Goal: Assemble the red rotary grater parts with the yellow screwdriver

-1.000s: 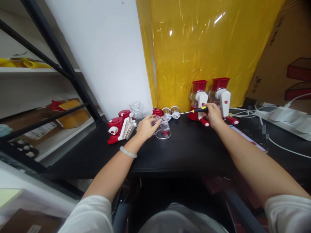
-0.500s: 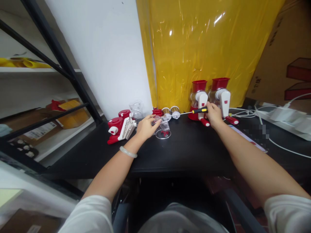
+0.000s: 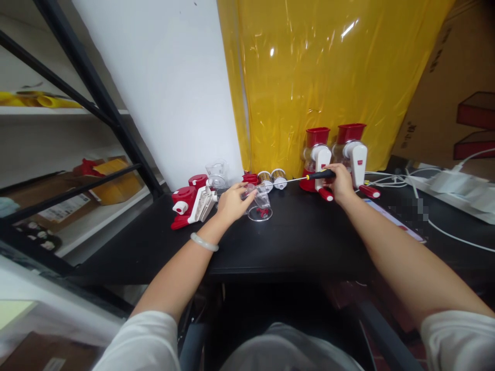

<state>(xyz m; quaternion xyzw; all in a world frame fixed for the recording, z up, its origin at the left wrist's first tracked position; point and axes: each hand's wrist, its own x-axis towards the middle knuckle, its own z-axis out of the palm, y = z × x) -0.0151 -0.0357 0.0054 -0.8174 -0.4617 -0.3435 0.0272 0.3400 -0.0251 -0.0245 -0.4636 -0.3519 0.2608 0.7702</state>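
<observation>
My right hand (image 3: 341, 181) is closed on the black and yellow handle of a screwdriver (image 3: 320, 175). The long thin shaft points left, and its tip reaches the clear plastic housing (image 3: 261, 198). Around that housing my left hand (image 3: 234, 201) is closed, holding it low over the black table; a red part shows through its round end. Just left of this hand lie white crank handles (image 3: 201, 204) with a red grip, beside red bases (image 3: 184, 197). Behind the housing are two drum graters (image 3: 279, 178) with metal cylinders and white ends.
Two assembled red and white rotary graters (image 3: 355, 149) stand at the back right against yellow sheeting. A phone (image 3: 394, 219), white cables and a power strip (image 3: 452, 190) lie on the right. Left of the black table (image 3: 282, 252) is a black-framed shelf (image 3: 112, 111).
The fingers of my right hand have shifted and opened somewhat around the screwdriver handle, which shows more of its black end. My left hand and the clear housing stay where they were.
</observation>
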